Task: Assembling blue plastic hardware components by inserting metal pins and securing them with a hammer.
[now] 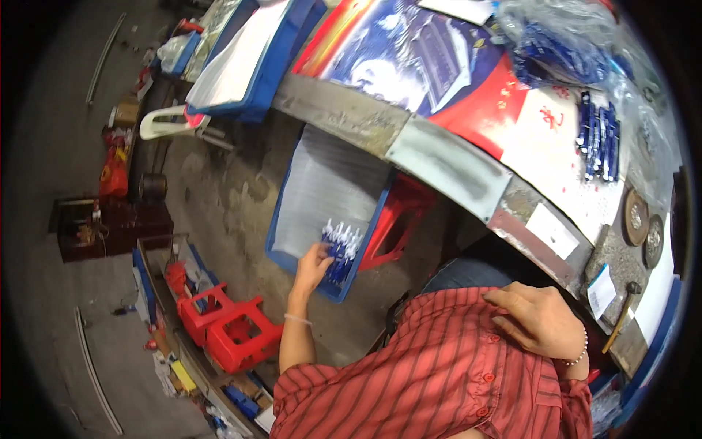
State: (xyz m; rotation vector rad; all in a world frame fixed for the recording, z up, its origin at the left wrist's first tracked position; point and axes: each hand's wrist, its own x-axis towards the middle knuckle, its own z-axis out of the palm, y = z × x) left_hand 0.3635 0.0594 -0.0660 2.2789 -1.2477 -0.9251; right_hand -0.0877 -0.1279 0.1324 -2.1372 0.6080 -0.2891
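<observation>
Left hand, fingers bent, grip unclear, is at left edge of blue-and-white sticks in blue bin; right hand, loosely curled, over shirt, right of bin.

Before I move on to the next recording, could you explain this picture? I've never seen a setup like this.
There's no machine: these are a person's bare hands, seen from a wide fisheye camera worn on the head, looking down, so straight edges bend. The left hand is at a cluster of blue, white-tipped sticks in a blue tray; whether it grips any is unclear. The right hand rests against the red striped shirt, with nothing visible in it. On the worktable lie a colourful printed sheet, more blue sticks, a clear plastic bag and a hammer.
</observation>
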